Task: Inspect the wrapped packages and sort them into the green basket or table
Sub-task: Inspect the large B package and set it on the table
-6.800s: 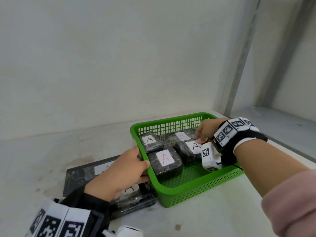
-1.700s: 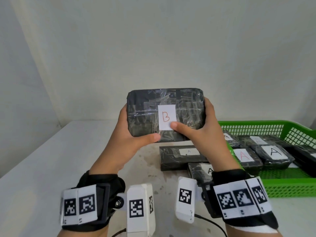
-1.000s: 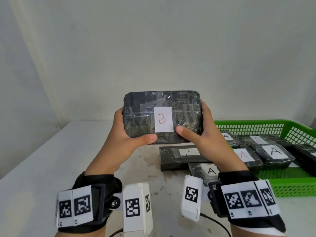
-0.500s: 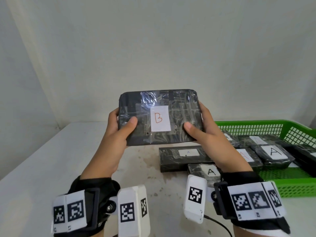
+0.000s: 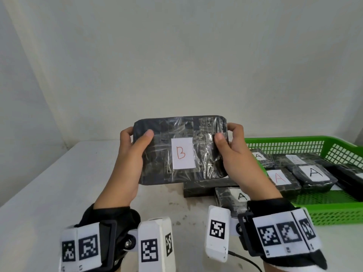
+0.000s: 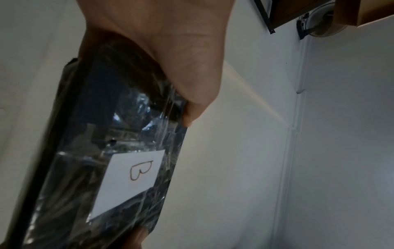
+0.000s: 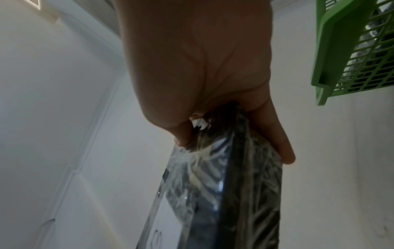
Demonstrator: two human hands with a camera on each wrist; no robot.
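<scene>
A dark package wrapped in clear film [image 5: 163, 152], bearing a white label [image 5: 183, 153] marked with a red "B", is held raised above the table [image 5: 49, 197] with its labelled face turned toward the head camera. Its left end is gripped by the left hand [image 5: 128, 160], the thumb laid across the front face and the fingers curled behind the edge; its right end is gripped likewise by the right hand [image 5: 238, 163], thumb in front and fingers wrapped round the upper corner. In the left wrist view the package [image 6: 102, 151] is seen edge-on beneath the palm [image 6: 170, 50], the label [image 6: 130, 178] facing outward; in the right wrist view the thumb and fingers of the right hand [image 7: 202, 67] are seen pinching the package [image 7: 234, 193] from both faces. Below the raised package, two further wrapped packages are seen lying on the table: a long one [image 5: 208, 188] and, just beside it, one labelled "A" [image 5: 229, 199]. To the right a green basket [image 5: 334, 213] is set on the table, and several wrapped packages labelled "A" [image 5: 312, 174] are seen inside it. The table surface is pale, with brownish stains near its middle [image 5: 188, 207]. The scene is backed by a plain off-white wall [image 5: 176, 55]. Wrist bands with black-and-white markers [image 5: 282, 234] are worn on both wrists.
</scene>
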